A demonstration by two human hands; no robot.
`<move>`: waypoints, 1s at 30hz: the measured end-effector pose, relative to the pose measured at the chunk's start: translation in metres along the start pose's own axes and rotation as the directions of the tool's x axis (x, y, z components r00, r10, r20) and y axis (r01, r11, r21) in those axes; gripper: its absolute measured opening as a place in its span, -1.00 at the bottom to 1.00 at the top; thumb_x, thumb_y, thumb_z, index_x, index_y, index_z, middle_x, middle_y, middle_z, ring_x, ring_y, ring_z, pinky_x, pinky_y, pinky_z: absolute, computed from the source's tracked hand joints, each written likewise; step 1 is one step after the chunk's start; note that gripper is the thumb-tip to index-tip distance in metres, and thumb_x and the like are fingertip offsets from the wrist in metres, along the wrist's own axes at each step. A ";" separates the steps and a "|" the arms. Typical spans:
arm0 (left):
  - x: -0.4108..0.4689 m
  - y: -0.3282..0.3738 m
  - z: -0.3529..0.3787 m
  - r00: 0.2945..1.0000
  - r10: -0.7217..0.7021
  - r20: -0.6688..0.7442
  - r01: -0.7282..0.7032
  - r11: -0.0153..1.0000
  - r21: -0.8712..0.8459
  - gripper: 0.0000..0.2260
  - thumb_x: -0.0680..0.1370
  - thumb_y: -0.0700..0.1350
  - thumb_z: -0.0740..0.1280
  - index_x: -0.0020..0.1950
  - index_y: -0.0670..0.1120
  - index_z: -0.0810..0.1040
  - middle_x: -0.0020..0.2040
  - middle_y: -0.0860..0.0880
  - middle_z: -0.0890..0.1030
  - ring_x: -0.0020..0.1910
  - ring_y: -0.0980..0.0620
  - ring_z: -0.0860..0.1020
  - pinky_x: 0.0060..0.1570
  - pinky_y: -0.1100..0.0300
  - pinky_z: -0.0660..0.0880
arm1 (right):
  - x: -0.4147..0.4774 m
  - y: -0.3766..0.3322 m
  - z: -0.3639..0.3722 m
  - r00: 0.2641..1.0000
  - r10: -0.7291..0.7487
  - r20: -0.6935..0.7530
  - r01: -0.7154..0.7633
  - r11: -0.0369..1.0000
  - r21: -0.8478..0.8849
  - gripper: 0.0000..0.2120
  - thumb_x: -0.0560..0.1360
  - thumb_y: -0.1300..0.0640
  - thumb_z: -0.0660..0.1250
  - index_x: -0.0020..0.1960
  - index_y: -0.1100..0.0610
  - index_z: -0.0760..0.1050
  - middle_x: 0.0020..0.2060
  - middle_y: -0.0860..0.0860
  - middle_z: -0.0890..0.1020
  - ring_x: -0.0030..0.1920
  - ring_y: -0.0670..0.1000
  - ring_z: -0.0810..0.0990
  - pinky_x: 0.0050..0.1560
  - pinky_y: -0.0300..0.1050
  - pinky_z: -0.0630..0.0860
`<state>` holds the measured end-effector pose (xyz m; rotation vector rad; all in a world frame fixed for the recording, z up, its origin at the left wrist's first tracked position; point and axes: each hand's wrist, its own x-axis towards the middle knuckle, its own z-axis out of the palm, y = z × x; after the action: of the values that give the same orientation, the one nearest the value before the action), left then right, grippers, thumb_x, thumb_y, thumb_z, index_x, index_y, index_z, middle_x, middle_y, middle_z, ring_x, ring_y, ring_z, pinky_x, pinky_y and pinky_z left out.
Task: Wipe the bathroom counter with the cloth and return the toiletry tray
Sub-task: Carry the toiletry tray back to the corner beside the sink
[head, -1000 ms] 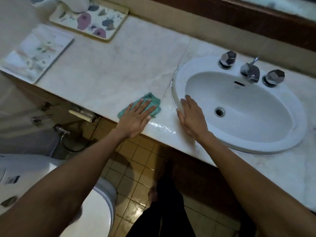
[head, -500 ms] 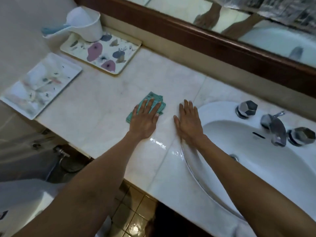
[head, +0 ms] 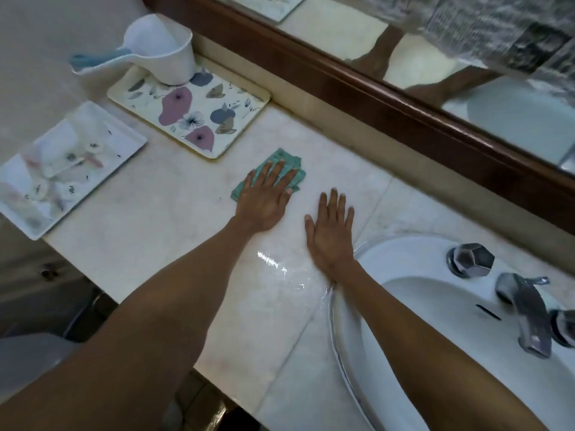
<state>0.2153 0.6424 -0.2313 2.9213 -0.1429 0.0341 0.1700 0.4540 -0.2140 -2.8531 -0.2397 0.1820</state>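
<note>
Pressing my left hand (head: 264,202), fingers spread, flat on the green cloth (head: 281,160) mid-worktop (head: 149,231); my right hand (head: 331,234) lies open beside the sink (head: 404,259). Flowered tray (head: 189,110) sits behind.

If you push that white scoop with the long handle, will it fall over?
Maybe. The white scoop looks like thin plastic and seems empty, so it is probably light and would slide easily on the smooth flowered tray. Its long handle sticks out sideways past the tray's edge, so a nudge there would likely spin or tip it.
</note>
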 end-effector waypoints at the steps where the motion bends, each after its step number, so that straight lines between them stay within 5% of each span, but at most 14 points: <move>1: 0.001 0.000 -0.001 1.000 -0.003 0.018 0.003 1.000 -0.011 -0.53 0.68 0.14 -0.01 0.60 0.14 0.20 0.62 0.02 0.20 0.60 -0.06 0.14 0.53 -0.12 0.04 | -0.001 -0.001 0.001 1.000 0.006 -0.002 -0.006 1.000 -0.008 -0.37 0.65 -0.12 -0.09 0.60 0.21 -0.01 0.60 0.19 -0.03 0.60 0.18 -0.12 0.56 0.22 -0.14; 4: 0.004 -0.002 -0.019 0.992 0.023 0.125 -0.005 0.989 -0.145 -0.53 0.68 0.13 0.09 0.60 0.12 0.21 0.63 0.02 0.15 0.62 -0.05 0.08 0.55 -0.11 -0.01 | 0.000 -0.007 -0.006 0.998 0.045 0.042 -0.046 0.999 0.008 -0.39 0.67 -0.11 -0.04 0.60 0.20 0.02 0.60 0.19 -0.03 0.60 0.19 -0.10 0.56 0.20 -0.14; 6: -0.002 -0.007 -0.046 0.985 0.022 0.169 0.040 0.934 -0.355 -0.56 0.66 0.04 0.23 0.54 0.02 0.36 0.57 -0.05 0.31 0.55 -0.06 0.26 0.51 -0.03 0.16 | 0.001 -0.017 -0.015 0.998 0.050 0.034 -0.051 0.998 0.028 -0.46 0.66 -0.08 0.02 0.54 0.19 0.19 0.57 0.22 0.13 0.57 0.23 0.08 0.53 0.19 0.04; 9: -0.033 -0.037 -0.086 0.988 -0.119 0.102 0.155 0.844 -0.513 -0.66 0.62 0.05 0.29 0.40 0.06 0.51 0.30 0.02 0.61 0.24 -0.01 0.58 0.20 0.09 0.49 | -0.002 -0.048 -0.027 0.996 -0.035 -0.088 0.042 0.996 0.076 -0.65 0.65 0.01 0.08 0.27 0.17 0.47 0.27 0.14 0.53 0.25 0.20 0.50 0.18 0.09 0.41; 14: -0.098 -0.114 -0.136 0.919 -0.394 0.003 0.336 0.778 -0.531 -0.80 0.59 0.10 0.29 0.18 0.17 0.59 -0.04 0.18 0.69 -0.15 0.11 0.65 -0.02 0.12 0.57 | 0.005 -0.135 -0.034 0.994 -0.016 -0.110 0.035 0.985 0.167 -0.77 0.63 -0.04 0.07 0.02 0.04 0.45 -0.15 -0.01 0.62 -0.19 0.10 0.58 -0.22 -0.07 0.38; 20: -0.145 -0.242 -0.178 0.770 -0.628 -0.116 0.501 0.707 -0.500 -0.81 0.61 0.03 0.29 0.17 0.07 0.62 -0.08 0.08 0.69 -0.08 0.03 0.64 -0.08 0.17 0.49 | 0.061 -0.273 -0.021 0.980 -0.174 -0.099 0.193 0.953 0.234 -0.77 0.60 -0.08 0.16 0.13 0.00 0.48 -0.11 -0.07 0.71 -0.10 0.09 0.65 -0.08 -0.04 0.50; 24: -0.175 -0.319 -0.187 0.639 -0.755 -0.144 0.588 0.601 -0.542 -0.75 0.60 0.00 0.34 0.25 -0.01 0.57 0.06 -0.01 0.67 0.09 -0.06 0.59 -0.01 0.21 0.41 | 0.107 -0.345 0.003 0.978 -0.205 0.045 0.175 0.913 0.368 -0.61 0.60 -0.08 0.21 0.32 0.12 0.44 0.19 0.06 0.61 0.17 0.12 0.58 0.13 0.00 0.49; 27: -0.197 -0.363 -0.181 0.529 -0.844 -0.082 0.700 0.489 -0.521 -0.55 0.56 0.08 0.39 0.39 -0.09 0.47 0.30 -0.13 0.55 0.28 -0.14 0.49 0.19 0.10 0.42 | 0.137 -0.381 0.022 0.968 -0.227 0.110 0.182 0.930 0.320 -0.47 0.60 -0.05 0.23 0.45 0.25 0.30 0.39 0.22 0.43 0.38 0.23 0.40 0.35 0.07 0.34; 30: -0.209 -0.391 -0.173 0.498 -0.867 0.032 0.740 0.404 -0.538 -0.31 0.52 0.17 0.41 0.51 -0.14 0.30 0.39 -0.18 0.46 0.35 -0.19 0.43 0.26 0.00 0.43 | 0.162 -0.408 0.036 0.961 -0.248 0.122 0.210 0.943 0.258 -0.38 0.60 -0.05 0.23 0.51 0.31 0.18 0.44 0.29 0.34 0.44 0.27 0.32 0.44 0.13 0.25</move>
<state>0.0439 1.0793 -0.1524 2.1174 1.1708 0.1846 0.2638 0.8793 -0.1511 -2.5454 -0.5401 0.3573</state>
